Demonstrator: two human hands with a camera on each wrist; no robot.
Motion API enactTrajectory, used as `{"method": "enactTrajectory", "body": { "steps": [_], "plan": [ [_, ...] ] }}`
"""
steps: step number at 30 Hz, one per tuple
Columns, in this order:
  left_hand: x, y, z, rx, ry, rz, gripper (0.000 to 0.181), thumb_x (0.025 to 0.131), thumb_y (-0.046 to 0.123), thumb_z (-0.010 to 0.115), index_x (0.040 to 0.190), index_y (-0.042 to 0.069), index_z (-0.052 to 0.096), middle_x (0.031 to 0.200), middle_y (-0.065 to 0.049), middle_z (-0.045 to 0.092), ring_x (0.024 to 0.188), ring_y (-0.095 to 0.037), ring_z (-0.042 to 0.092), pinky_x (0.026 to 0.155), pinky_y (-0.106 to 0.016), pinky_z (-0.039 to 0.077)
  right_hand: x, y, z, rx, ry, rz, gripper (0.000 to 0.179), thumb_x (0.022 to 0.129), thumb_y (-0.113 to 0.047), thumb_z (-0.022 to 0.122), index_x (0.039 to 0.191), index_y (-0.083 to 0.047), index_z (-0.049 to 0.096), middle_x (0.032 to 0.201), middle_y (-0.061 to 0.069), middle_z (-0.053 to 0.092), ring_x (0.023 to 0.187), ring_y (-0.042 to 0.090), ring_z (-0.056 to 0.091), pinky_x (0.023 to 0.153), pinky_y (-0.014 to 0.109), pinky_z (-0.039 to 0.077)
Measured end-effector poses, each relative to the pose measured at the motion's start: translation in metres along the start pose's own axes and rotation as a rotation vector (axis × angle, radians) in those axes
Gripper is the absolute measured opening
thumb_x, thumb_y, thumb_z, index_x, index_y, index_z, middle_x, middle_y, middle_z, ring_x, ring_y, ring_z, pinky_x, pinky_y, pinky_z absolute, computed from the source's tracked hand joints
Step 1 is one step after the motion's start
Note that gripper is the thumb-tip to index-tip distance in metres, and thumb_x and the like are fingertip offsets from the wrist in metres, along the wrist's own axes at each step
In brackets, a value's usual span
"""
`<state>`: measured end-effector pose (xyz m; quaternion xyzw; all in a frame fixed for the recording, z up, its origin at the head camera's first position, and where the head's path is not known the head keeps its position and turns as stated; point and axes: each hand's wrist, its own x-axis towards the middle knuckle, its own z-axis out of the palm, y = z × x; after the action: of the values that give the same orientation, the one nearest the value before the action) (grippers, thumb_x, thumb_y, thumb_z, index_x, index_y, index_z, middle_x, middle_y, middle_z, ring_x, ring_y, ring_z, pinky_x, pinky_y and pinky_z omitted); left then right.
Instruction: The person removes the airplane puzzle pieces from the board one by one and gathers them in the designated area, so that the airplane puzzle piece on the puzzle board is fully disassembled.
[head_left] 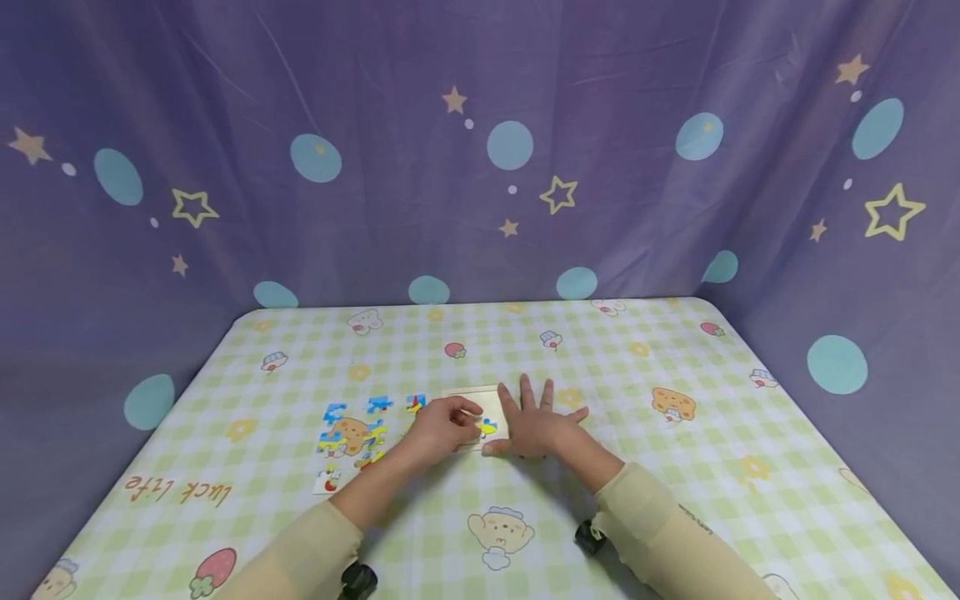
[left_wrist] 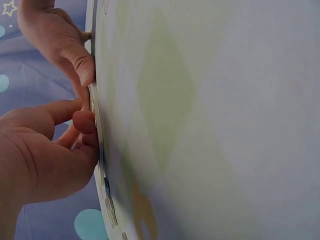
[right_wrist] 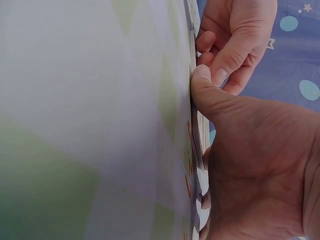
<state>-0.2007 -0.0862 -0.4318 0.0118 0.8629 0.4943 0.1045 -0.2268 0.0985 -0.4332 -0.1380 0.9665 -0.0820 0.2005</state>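
A shallow pale puzzle tray (head_left: 491, 401) lies flat in the middle of the table, between both hands. Inside it, a yellow-and-blue jigsaw piece (head_left: 487, 427) shows just beyond the left fingertips. My left hand (head_left: 442, 429) bends over the tray's left part, thumb and forefinger close together at its floor. Whether it pinches a piece I cannot tell, as its fingers cover that spot. With fingers spread, my right hand (head_left: 536, 427) rests along the tray's right side, its thumb (right_wrist: 202, 80) on the near edge.
Several loose jigsaw pieces (head_left: 335, 413) in blue, yellow and red lie left of the tray, some partly behind the left forearm. A checked cloth with printed figures (head_left: 501, 533) covers the table. A purple curtain (head_left: 390, 233) closes off the back and sides.
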Motion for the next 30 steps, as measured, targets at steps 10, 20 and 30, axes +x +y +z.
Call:
{"method": "enactTrajectory", "body": {
  "steps": [10,20,30],
  "plan": [
    [0.0005,-0.0006,-0.0004,0.048,-0.048,0.038,0.031,0.091,0.005,0.073,0.121,0.001,0.070,0.088,-0.003,0.063,0.074,-0.015,0.055,0.064,-0.026,0.046,-0.0059,-0.0028,-0.0038,-0.003,-0.003,0.000,0.109,0.083,-0.078,0.058,0.164,-0.029,0.006,0.169,0.012,-0.007,0.149,0.048,-0.010,0.087,0.092,0.008],
    [-0.0007,0.0029,0.0006,0.147,-0.074,0.079,0.023,0.093,0.003,0.070,0.116,0.005,0.073,0.086,0.000,0.061,0.080,-0.016,0.054,0.074,-0.031,0.046,0.0000,-0.0012,-0.0003,-0.008,0.000,0.003,0.113,0.079,-0.084,0.055,0.164,-0.031,0.004,0.168,0.012,-0.009,0.148,0.048,-0.012,0.083,0.093,0.004],
    [-0.0008,0.0019,0.0014,0.098,-0.036,0.082,0.022,0.092,0.000,0.068,0.112,0.005,0.074,0.091,-0.001,0.064,0.083,-0.016,0.055,0.077,-0.031,0.047,-0.0070,-0.0027,-0.0040,-0.003,0.009,-0.014,0.107,0.083,-0.078,0.058,0.164,-0.029,0.007,0.168,0.012,-0.006,0.149,0.048,-0.009,0.089,0.091,0.009]
  ]
}}
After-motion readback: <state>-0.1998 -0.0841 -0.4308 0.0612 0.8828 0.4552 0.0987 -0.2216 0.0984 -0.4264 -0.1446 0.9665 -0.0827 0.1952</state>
